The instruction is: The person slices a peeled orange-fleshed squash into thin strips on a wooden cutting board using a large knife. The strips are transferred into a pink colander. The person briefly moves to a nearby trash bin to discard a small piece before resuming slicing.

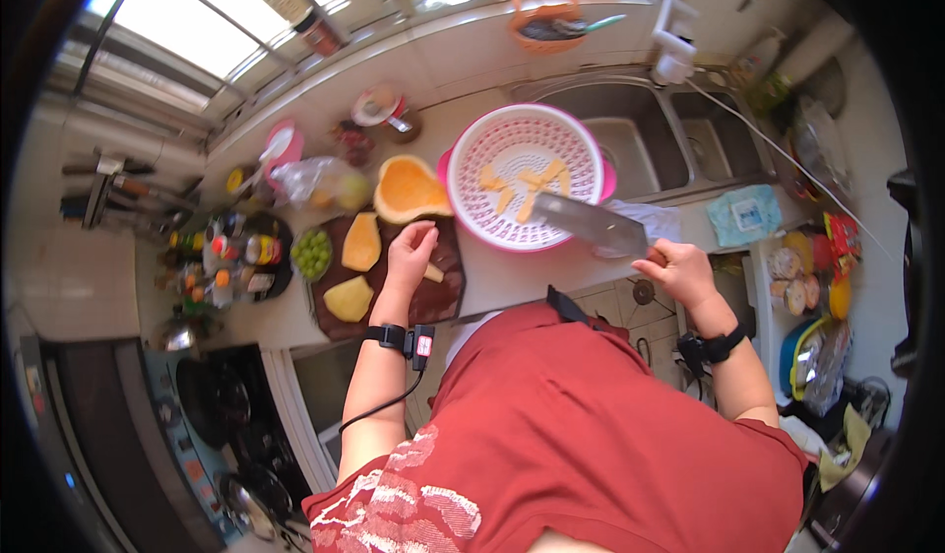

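Note:
My right hand (679,269) grips a cleaver (596,224) by its handle. Its broad blade points left, with the tip over the rim of a white colander set in a pink basin (527,125). Several pale orange pumpkin pieces (527,187) lie in the colander. Over the dark brown cutting board (438,297) is my left hand (413,248), fingers curled together; whatever is in them is hidden. A small pumpkin piece (433,272) shows beside it. Two larger pumpkin pieces, one orange (361,243) and one paler (348,300), rest on the board. A hollowed pumpkin half (409,189) sits at its far edge.
Green grapes (312,255) sit left of the board, near clustered bottles (236,253). A clear plastic bag (320,181) and a jar (394,115) stand behind. The double sink (630,130) is at the far right; a blue wipes pack (745,214) lies in front of it.

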Available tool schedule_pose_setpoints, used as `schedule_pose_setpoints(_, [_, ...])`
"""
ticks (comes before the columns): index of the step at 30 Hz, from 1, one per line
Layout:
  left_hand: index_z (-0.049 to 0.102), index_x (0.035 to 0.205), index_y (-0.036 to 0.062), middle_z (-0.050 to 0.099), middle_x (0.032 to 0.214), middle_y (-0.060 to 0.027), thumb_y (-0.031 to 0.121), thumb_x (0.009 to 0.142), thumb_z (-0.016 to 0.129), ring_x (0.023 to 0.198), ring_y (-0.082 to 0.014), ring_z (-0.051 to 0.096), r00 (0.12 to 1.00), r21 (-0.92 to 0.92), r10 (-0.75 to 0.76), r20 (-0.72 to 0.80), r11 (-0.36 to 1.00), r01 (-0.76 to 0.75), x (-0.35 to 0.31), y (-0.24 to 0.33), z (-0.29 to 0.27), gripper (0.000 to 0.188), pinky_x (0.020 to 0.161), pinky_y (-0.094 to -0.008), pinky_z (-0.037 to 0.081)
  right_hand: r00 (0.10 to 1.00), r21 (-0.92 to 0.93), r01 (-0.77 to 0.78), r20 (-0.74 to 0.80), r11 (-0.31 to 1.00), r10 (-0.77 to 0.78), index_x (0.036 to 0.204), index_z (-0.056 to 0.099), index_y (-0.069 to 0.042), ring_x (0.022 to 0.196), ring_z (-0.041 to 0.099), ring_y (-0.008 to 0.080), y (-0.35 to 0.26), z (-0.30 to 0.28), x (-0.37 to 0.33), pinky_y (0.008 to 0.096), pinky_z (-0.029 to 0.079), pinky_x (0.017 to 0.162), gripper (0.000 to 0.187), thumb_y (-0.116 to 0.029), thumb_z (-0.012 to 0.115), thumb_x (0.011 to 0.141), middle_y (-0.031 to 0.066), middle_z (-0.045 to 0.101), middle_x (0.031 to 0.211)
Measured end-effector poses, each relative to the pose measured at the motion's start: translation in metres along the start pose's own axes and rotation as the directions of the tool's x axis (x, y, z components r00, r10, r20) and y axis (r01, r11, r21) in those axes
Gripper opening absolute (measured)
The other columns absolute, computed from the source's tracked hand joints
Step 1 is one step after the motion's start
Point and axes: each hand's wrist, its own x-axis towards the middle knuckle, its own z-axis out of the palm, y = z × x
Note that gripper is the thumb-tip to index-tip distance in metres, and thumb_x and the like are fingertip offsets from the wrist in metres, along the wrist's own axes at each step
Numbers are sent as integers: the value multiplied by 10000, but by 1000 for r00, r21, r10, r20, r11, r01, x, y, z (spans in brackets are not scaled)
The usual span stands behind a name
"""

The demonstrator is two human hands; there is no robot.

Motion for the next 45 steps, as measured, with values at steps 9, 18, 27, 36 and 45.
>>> schedule_pose_setpoints(9, [612, 1133, 188, 540, 1197, -85, 64, 790, 618, 1111, -332, 538, 994, 794, 78, -71, 608, 9, -52, -64, 3, 365, 838, -441, 540, 999, 459, 24, 7, 888, -31, 687, 462, -39, 603, 308, 59, 21, 30, 38, 270, 275, 497, 389, -250, 691, 920, -49, 345, 614])
schedule_pose_setpoints(18, [593, 1048, 148, 561, 1089, -99, 78, 822, 591, 1000, -360, 600, 996, 825, -89, 5, 564, 47, -37, -44, -3, 236, 772, -488, 518, 998, 471, -67, 30, 879, 60, 717, 514, 1, 623, 332, 84, 33, 26, 20, 289, 326, 531, 415, -312, 707, 909, -17, 366, 627])
schedule_pose_setpoints(27, [650, 992, 116, 618, 1044, -82, 183, 828, 679, 983, -302, 630, 961, 939, -108, 253, 268, -217, -22, -44, 7, 180, 782, -436, 544, 980, 476, -184, 20, 860, 198, 742, 540, 7, 636, 352, 88, 54, 23, -10, 283, 358, 551, 463, -398, 680, 917, -4, 399, 631])
schedule_pose_setpoints(36, [619, 1040, 3, 664, 779, -51, 161, 780, 790, 656, -108, 620, 950, 179, -230, 212, 965, 193, 9, 51, 11, 349, 557, -269, 502, 969, 537, -204, -7, 818, 246, 660, 444, -45, 616, 306, 73, 71, 34, -20, 271, 307, 519, 533, -456, 664, 919, -47, 348, 618])
schedule_pose_setpoints(45, [556, 1276, 10, 673, 1094, -94, 186, 891, 713, 931, -150, 649, 996, -184, -27, -85, 983, 11, 13, 45, 31, 452, 732, -256, 525, 988, 602, -141, 35, 786, 150, 694, 497, -61, 591, 360, 48, 71, 40, 5, 249, 309, 511, 465, -427, 642, 942, -63, 401, 616])
